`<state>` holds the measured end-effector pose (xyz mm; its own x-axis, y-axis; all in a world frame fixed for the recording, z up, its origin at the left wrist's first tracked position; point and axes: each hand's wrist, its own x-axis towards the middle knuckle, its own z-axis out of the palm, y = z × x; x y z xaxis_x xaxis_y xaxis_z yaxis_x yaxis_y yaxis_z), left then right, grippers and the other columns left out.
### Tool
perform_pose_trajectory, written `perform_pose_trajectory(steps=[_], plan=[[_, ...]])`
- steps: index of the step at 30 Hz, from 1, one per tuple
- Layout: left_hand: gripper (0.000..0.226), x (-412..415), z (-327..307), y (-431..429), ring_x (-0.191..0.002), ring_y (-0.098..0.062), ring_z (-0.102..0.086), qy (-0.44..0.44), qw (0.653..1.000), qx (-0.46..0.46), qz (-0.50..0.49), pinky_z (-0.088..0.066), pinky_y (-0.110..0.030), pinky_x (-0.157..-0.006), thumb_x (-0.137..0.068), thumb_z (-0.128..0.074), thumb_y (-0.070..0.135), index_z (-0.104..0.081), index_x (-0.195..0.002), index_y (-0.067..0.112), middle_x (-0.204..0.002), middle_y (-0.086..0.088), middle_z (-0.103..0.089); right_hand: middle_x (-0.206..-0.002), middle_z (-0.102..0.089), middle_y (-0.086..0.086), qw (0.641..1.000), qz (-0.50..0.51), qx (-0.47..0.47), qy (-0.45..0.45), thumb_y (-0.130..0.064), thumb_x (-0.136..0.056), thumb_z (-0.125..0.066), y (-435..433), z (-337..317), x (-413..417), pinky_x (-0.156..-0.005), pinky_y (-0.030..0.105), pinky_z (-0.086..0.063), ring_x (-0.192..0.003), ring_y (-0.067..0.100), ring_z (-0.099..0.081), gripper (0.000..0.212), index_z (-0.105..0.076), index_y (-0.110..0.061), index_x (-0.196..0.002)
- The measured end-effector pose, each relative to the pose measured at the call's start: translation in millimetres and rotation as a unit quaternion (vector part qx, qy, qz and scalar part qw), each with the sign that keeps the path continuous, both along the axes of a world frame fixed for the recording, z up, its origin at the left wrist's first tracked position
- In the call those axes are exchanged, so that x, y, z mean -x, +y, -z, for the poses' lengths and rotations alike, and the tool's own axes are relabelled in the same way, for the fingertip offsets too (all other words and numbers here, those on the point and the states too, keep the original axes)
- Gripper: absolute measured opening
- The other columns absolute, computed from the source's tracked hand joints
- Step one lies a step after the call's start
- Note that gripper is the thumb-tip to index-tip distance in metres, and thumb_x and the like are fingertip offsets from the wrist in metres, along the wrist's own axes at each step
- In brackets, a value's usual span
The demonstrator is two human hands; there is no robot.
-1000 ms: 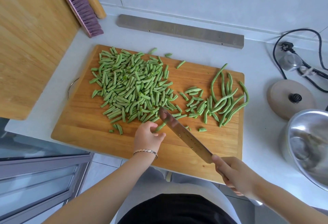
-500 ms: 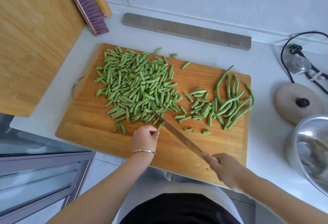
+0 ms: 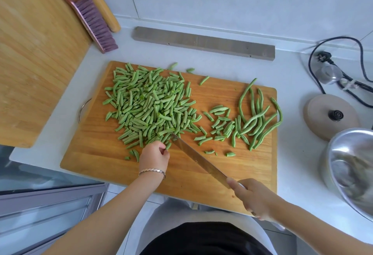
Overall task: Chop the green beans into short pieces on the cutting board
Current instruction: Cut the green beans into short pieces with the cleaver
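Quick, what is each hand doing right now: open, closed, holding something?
Left hand: fingers curled beside the cut bean pieces; whether they pinch one cannot be told.
Right hand: closed around the knife handle.

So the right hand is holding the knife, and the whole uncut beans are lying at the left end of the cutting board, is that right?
Not quite. The right hand does hold the knife, but the whole uncut beans lie at the right end of the cutting board. The left end carries the chopped pile. The head view shows this.
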<state>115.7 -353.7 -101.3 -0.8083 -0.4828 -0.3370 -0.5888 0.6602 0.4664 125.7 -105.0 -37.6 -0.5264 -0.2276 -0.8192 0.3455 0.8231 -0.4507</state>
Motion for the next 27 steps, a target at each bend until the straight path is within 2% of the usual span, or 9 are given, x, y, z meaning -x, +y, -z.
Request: perform_pose_trajectory(steps=[2,4,7,11,13,15,19,23,27], plan=[[0.009,2,0,-4,-0.070,-0.019,-0.057,0.017,1.000,0.016,0.003,-0.049,-0.028,-0.063,-0.087,-0.060,0.012,-0.064,-0.092,0.006,-0.091,-0.008,-0.066,-0.042,-0.029,-0.007,0.996,0.052,0.047,-0.051,-0.066,-0.082,-0.036,8,-4,2,-0.040,0.021,-0.021,-0.037,0.011,-0.020,0.060,-0.046,-0.008,-0.072],[0.010,4,-2,-3,-0.072,-0.020,-0.056,0.036,0.997,0.056,0.038,-0.047,-0.031,-0.059,-0.088,-0.060,0.017,-0.060,-0.092,0.007,-0.094,-0.007,-0.060,-0.042,-0.023,-0.004,0.989,0.101,0.087,-0.064,-0.066,-0.076,-0.038,19,-12,6,-0.039,0.020,-0.016,-0.038,0.013,-0.014,0.054,-0.033,-0.013,-0.066],[0.015,7,-4,14,-0.067,-0.018,-0.049,0.113,0.972,0.125,0.162,-0.035,-0.024,-0.050,-0.077,-0.071,0.014,-0.057,-0.079,0.009,-0.080,-0.004,-0.055,-0.044,-0.020,-0.002,0.979,0.171,0.110,-0.021,-0.063,-0.072,-0.039,33,-21,17,-0.040,0.018,-0.015,-0.038,0.013,-0.012,0.051,-0.029,-0.014,-0.063],[0.021,33,-10,53,-0.064,-0.019,-0.056,0.162,0.925,0.110,0.325,-0.047,-0.023,-0.052,-0.062,-0.078,0.005,-0.059,-0.070,0.011,-0.071,-0.001,-0.056,-0.040,-0.021,-0.002,0.947,0.290,0.130,0.051,-0.064,-0.074,-0.038,43,-27,35,-0.040,0.014,-0.017,-0.035,0.011,-0.015,0.053,-0.029,-0.015,-0.058],[0.009,55,-18,77,-0.081,-0.019,-0.056,0.116,0.919,0.093,0.366,-0.048,-0.025,-0.068,-0.077,-0.068,0.014,-0.063,-0.084,0.012,-0.085,-0.001,-0.058,-0.041,-0.020,-0.001,0.926,0.344,0.134,0.077,-0.061,-0.084,-0.038,47,-30,43,-0.039,0.015,-0.016,-0.036,0.011,-0.015,0.054,-0.027,-0.015,-0.056],[0.017,78,-23,101,-0.096,-0.018,-0.051,0.083,0.920,0.078,0.376,-0.045,-0.027,-0.081,-0.087,-0.057,0.026,-0.061,-0.097,0.014,-0.099,-0.001,-0.056,-0.043,-0.020,-0.001,0.912,0.375,0.126,0.106,-0.058,-0.089,-0.037,52,-33,50,-0.038,0.018,-0.018,-0.036,0.012,-0.016,0.056,-0.026,-0.016,-0.055],[0.044,118,-33,152,-0.110,-0.023,-0.047,0.000,0.915,0.086,0.395,-0.045,-0.033,-0.088,-0.087,-0.053,0.046,-0.052,-0.115,0.012,-0.115,-0.006,-0.051,-0.041,-0.021,-0.004,0.884,0.431,0.119,0.137,-0.060,-0.090,-0.037,67,-35,62,-0.038,0.019,-0.021,-0.036,0.013,-0.017,0.056,-0.026,-0.018,-0.054],[0.081,137,-28,197,-0.117,-0.025,-0.043,-0.079,0.918,0.106,0.374,-0.040,-0.034,-0.093,-0.075,-0.054,0.068,-0.038,-0.129,0.011,-0.127,-0.007,-0.044,-0.039,-0.022,-0.006,0.872,0.455,0.115,0.140,-0.059,-0.091,-0.037,81,-39,76,-0.038,0.019,-0.021,-0.034,0.012,-0.018,0.057,-0.026,-0.018,-0.054],[0.079,150,-19,223,-0.116,-0.026,-0.045,-0.111,0.911,0.147,0.369,-0.041,-0.034,-0.089,-0.080,-0.056,0.057,-0.028,-0.135,0.007,-0.127,-0.011,-0.045,-0.039,-0.022,-0.006,0.869,0.464,0.113,0.132,-0.057,-0.092,-0.038,96,-38,88,-0.038,0.019,-0.019,-0.033,0.011,-0.018,0.055,-0.025,-0.018,-0.055]])
